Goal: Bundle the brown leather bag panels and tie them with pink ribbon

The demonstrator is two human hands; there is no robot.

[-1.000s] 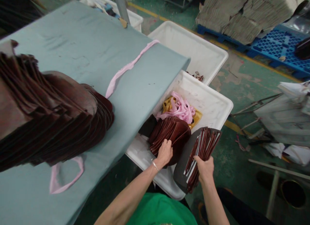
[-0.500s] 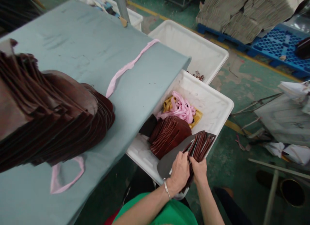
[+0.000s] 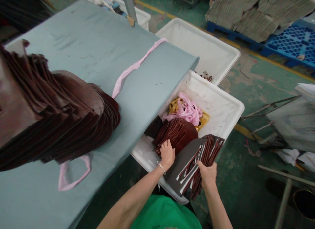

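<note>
In the white bin (image 3: 221,101), my right hand (image 3: 208,173) grips a fanned bundle of dark brown leather-like pieces (image 3: 211,150) by its near side. White edge strips show between the folds, and a grey backing (image 3: 185,153) spreads out to the left. My left hand (image 3: 167,154), wearing a bracelet, has its fingers curled over the near edge of a second stack of brown pieces (image 3: 183,133). This stack lies in the bin, left of the bundle. Its fingertips are partly hidden against the folds.
Pink cloth strips (image 3: 189,112) lie on yellow material (image 3: 204,119) at the bin's far end. Left, a blue-grey covered table (image 3: 142,101) bears a tall brown stack (image 3: 73,117) and pink strips. Another white bin (image 3: 201,41) stands behind; a metal-framed rack (image 3: 283,130) is at the right.
My left hand has let go of the fanned bundle and moved left onto the other brown stack. The bundle has spread wider, showing more white strips, while my right hand keeps hold.
</note>
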